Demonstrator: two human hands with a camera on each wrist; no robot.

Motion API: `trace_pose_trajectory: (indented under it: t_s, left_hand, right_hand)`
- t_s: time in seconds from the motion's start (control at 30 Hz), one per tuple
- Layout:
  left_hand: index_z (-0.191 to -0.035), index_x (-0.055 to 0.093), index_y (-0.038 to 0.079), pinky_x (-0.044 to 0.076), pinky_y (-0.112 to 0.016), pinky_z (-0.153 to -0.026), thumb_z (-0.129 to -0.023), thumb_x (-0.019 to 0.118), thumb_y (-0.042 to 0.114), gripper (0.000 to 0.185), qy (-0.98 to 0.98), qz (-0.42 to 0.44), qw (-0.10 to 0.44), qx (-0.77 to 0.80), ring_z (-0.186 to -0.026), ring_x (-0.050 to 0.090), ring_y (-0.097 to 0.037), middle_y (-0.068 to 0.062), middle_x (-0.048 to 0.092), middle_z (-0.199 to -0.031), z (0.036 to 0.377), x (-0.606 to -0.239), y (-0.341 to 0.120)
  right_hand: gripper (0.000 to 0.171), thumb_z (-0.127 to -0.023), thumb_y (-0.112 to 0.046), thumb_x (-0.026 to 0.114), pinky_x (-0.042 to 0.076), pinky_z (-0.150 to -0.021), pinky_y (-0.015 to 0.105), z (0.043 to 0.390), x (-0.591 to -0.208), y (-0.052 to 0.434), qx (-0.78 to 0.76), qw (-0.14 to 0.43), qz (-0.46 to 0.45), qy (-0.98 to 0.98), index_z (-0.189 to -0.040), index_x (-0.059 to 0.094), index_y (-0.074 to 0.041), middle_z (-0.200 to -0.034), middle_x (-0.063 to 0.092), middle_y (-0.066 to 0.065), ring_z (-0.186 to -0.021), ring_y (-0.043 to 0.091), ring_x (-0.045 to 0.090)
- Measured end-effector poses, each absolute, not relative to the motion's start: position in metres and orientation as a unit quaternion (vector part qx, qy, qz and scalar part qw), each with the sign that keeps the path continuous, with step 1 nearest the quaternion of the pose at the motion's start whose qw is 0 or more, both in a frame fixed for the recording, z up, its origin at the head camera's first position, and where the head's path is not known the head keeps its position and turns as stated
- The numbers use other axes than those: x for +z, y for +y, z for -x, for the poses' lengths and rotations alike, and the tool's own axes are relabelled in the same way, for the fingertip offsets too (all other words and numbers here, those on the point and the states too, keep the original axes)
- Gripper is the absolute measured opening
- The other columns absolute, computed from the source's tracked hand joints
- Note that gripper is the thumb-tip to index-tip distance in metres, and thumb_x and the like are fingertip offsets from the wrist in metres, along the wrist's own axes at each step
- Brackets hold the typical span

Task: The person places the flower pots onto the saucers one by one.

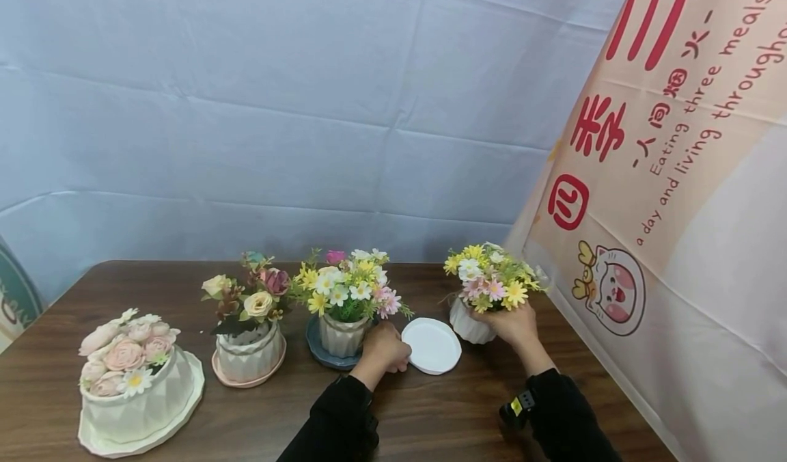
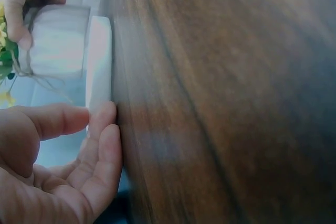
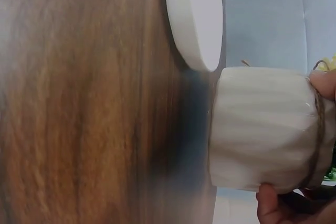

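Head view alone shows the whole row of pots on the counter (image 1: 184,284). Right wrist view shows twine round the white ribbed pot (image 3: 262,127), gripped by the right hand (image 1: 513,325) and upright beside the white saucer (image 1: 432,345). Saucer lies flat; left hand (image 1: 384,349) fingers, loosely extended, touch its rim.

The left hand (image 1: 382,350) hides its fingers; wrist views are blurred.
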State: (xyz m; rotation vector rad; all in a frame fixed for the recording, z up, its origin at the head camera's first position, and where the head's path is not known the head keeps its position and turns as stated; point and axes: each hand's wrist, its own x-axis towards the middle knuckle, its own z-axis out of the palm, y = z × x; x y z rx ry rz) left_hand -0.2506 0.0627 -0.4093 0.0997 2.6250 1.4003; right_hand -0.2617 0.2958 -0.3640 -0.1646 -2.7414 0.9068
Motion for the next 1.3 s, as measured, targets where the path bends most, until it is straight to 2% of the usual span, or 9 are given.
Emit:
trace_pose_trajectory:
  t_s: [0.37, 0.63, 1.03, 1.3]
  left_hand:
    - [-0.062, 0.058, 0.003, 0.050, -0.026, -0.044, -0.075, 0.061, -0.002, 0.014, 0.878, -0.031, 0.088, 0.469, -0.047, 0.060, -0.016, -0.003, 0.058, -0.048, 0.251, -0.408, 0.063]
    - [-0.055, 0.061, 0.001, 0.050, -0.029, -0.044, -0.074, 0.059, -0.004, 0.019, 0.877, -0.048, 0.075, 0.471, -0.047, 0.061, -0.020, -0.008, 0.060, -0.050, 0.248, -0.407, 0.062]
    - [-0.057, 0.058, 0.001, 0.051, -0.029, -0.044, -0.072, 0.059, -0.005, 0.017, 0.873, -0.047, 0.079, 0.478, -0.047, 0.061, -0.021, -0.009, 0.060, -0.051, 0.248, -0.408, 0.061]
    - [-0.055, 0.060, 0.001, 0.050, -0.028, -0.044, -0.073, 0.059, -0.005, 0.019, 0.871, -0.053, 0.081, 0.483, -0.047, 0.061, -0.020, -0.009, 0.060, -0.050, 0.249, -0.407, 0.060]
  right_hand:
    - [0.092, -0.067, -0.032, 0.081, 0.039, -0.090, 0.054, 0.252, -0.361, 0.273, 0.291, 0.141, -0.013, -0.946, -0.136, 0.035, 0.007, -0.133, 0.042, 0.026, -0.117, 0.041, 0.043]
    - [0.087, -0.063, -0.031, 0.083, 0.045, -0.085, 0.050, 0.247, -0.361, 0.258, 0.246, 0.153, -0.060, -0.955, -0.131, 0.043, 0.008, -0.128, 0.049, 0.026, -0.113, 0.040, 0.049]
    - [0.083, -0.062, -0.035, 0.084, 0.047, -0.082, 0.048, 0.243, -0.361, 0.244, 0.220, 0.159, -0.100, -0.957, -0.126, 0.050, 0.005, -0.124, 0.053, 0.023, -0.109, 0.038, 0.052]
    - [0.086, -0.063, -0.035, 0.083, 0.047, -0.084, 0.048, 0.242, -0.363, 0.237, 0.214, 0.148, -0.110, -0.959, -0.130, 0.047, 0.004, -0.129, 0.049, 0.021, -0.115, 0.036, 0.048]
